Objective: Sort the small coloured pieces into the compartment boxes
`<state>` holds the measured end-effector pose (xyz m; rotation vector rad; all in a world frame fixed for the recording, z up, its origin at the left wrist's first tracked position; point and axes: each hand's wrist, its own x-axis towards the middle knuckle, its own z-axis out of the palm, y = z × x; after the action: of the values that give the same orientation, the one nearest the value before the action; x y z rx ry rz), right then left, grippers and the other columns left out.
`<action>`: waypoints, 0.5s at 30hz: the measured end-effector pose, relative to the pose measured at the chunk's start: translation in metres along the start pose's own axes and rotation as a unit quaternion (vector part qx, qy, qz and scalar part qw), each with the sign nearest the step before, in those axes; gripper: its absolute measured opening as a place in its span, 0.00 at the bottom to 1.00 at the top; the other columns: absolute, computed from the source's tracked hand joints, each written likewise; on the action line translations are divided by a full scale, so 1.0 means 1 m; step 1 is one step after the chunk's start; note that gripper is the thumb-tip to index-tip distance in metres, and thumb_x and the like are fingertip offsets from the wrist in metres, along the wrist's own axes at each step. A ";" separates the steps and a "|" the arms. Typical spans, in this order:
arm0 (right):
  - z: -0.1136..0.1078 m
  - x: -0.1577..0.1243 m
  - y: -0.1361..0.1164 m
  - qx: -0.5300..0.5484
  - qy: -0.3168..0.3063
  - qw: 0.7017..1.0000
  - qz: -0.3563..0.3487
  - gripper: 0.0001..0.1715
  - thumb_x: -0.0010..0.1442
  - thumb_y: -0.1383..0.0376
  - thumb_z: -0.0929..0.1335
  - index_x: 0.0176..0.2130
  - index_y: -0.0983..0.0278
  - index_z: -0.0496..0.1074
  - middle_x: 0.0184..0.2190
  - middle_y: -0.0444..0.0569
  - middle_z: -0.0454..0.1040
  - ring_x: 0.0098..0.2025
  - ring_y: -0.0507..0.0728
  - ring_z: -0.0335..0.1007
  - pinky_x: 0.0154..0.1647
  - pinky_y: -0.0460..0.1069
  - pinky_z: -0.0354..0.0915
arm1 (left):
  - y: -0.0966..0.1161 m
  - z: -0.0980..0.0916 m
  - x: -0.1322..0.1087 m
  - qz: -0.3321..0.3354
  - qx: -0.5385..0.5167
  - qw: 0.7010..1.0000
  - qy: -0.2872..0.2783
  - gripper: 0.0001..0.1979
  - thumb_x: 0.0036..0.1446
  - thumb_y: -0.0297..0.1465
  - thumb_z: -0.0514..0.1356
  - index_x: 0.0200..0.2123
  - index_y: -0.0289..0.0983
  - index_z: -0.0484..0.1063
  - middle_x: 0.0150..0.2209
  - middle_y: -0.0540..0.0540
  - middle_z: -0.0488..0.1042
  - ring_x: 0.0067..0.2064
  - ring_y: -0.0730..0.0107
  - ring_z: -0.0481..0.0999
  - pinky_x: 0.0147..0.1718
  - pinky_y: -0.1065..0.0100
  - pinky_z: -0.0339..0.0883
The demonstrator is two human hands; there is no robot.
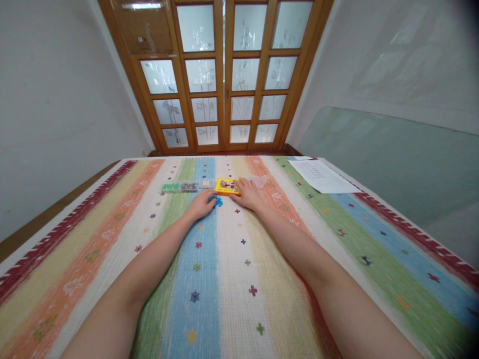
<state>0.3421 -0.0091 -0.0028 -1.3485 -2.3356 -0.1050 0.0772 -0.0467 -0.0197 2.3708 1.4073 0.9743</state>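
A flat yellow box (226, 186) with a printed picture on its top lies at the far middle of the striped cloth. My right hand (247, 193) grips its right side, fingers over the far edge and thumb at the near edge. At the box's left near corner is my left hand (202, 203), its fingers curled in against it. A small bunch of blue pieces (217, 201) lies by the left thumb; their kind is too small to tell. Left of the box sits a row of clear packs: green pieces (171, 188), dark pieces (189, 187) and a whitish piece (205, 184).
A pale pink, sheer-looking item (259, 182) lies just right of my right hand. Sheets of printed paper (324, 177) rest at the table's far right. The striped tablecloth (228, 279) covers the table. Wooden glazed doors (224, 75) stand beyond the far edge, with walls on both sides.
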 end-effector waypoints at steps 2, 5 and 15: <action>-0.002 0.000 0.001 0.000 -0.016 1.000 0.002 0.35 0.67 0.48 0.69 0.66 0.61 0.68 0.64 0.61 0.68 0.65 0.69 0.63 0.70 0.64 0.50 | -0.001 0.001 0.000 0.001 0.003 1.000 -0.007 0.19 0.65 0.32 0.60 0.58 0.42 0.77 0.60 0.42 0.78 0.62 0.54 0.75 0.67 0.50 0.65; -0.007 0.002 0.000 0.002 -0.019 1.000 -0.001 0.32 0.68 0.48 0.69 0.64 0.60 0.70 0.62 0.60 0.71 0.63 0.67 0.65 0.71 0.63 0.47 | -0.003 0.001 -0.001 0.002 0.013 1.000 -0.015 0.21 0.65 0.32 0.60 0.59 0.41 0.77 0.61 0.42 0.77 0.63 0.54 0.74 0.68 0.50 0.63; -0.021 0.008 0.010 0.005 0.027 0.993 0.111 0.16 0.73 0.58 0.65 0.47 0.63 0.79 0.44 0.55 0.82 0.48 0.62 0.74 0.54 0.54 0.61 | -0.001 0.001 0.000 0.009 0.018 1.000 -0.014 0.22 0.63 0.32 0.60 0.60 0.40 0.74 0.60 0.39 0.77 0.62 0.49 0.75 0.65 0.46 0.66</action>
<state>0.3542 -0.0027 0.0179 -1.5689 -2.1232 -0.0598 0.0771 -0.0465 -0.0208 2.4176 1.4070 0.9236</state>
